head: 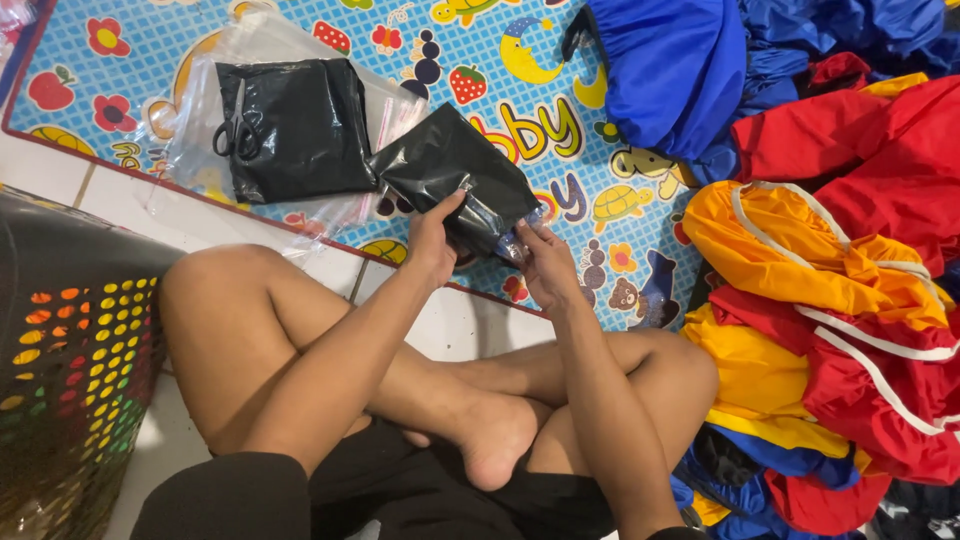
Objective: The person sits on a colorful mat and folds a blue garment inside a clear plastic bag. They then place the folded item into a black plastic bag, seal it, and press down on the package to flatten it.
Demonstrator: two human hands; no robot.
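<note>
Two bare hands are seen at the centre of the frame, both closed on a folded black garment in a clear plastic bag (455, 175), which is held tilted just above the near edge of a colourful children's play mat (480, 60). The left hand (432, 245) is clamped on the lower left corner of the packet, with the thumb laid across its top face and the fingers curled underneath. The right hand (548, 265) is pinched on the lower right end, where the transparent bag opening is gathered between the thumb and the fingertips. A second folded black garment (300, 135) is laid flat on a stack of clear plastic bags (200, 110) in the upper left of the frame, near the held packet but apart from it, and a pair of black scissors (235, 130) is rested on its left edge. A heap of red, yellow and blue garments (830, 260) is piled along the right side of the frame, reaching from top to bottom. A dark basket with rows of round holes (70, 370) is placed at the lower left, beside the crossed bare legs (300, 340) on the white tiled floor (460, 325).
</note>
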